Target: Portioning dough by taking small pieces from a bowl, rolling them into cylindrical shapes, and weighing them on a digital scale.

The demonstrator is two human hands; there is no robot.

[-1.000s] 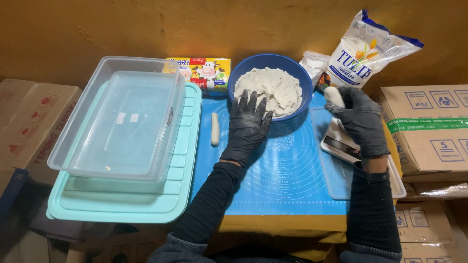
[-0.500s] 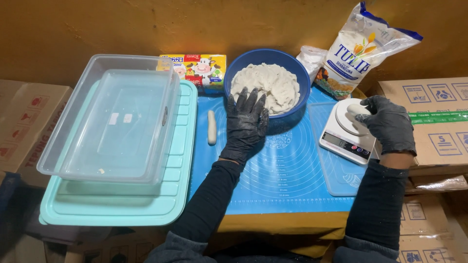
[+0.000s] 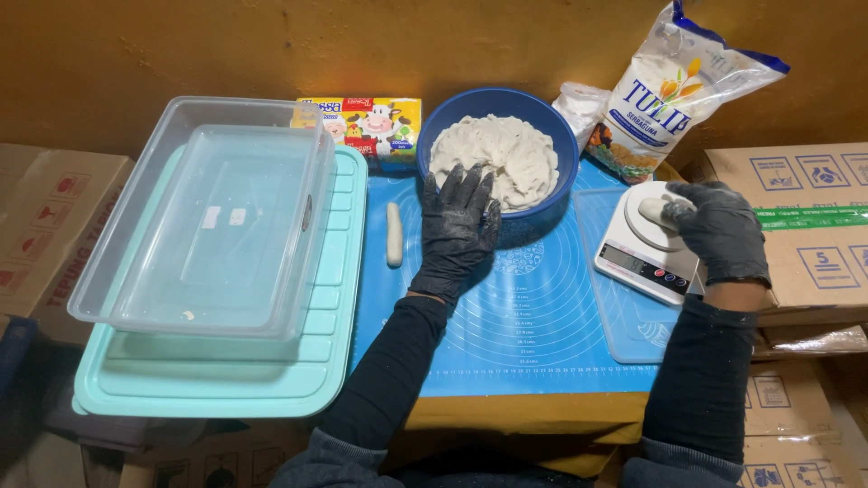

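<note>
My left hand (image 3: 457, 230), in a black glove dusted with flour, rests flat against the near rim of a blue bowl (image 3: 551, 136) full of white dough (image 3: 495, 155). Its fingertips touch the dough. My right hand (image 3: 719, 228), gloved too, holds a small lump of dough (image 3: 653, 209) on the round plate of a white kitchen scale (image 3: 633, 262). A thin rolled stick of dough (image 3: 393, 235) lies on the blue silicone mat (image 3: 524, 334) left of my left hand.
A clear plastic box (image 3: 212, 226) sits on a turquoise tray (image 3: 226, 389) at the left. A bag of flour (image 3: 674, 95) and a small colourful carton (image 3: 366, 122) stand against the wall. Cardboard boxes (image 3: 805, 217) flank the table on both sides.
My right hand has moved from above the scale's left side onto its plate, setting the dough lump there. My left hand has stayed at the bowl's rim.
</note>
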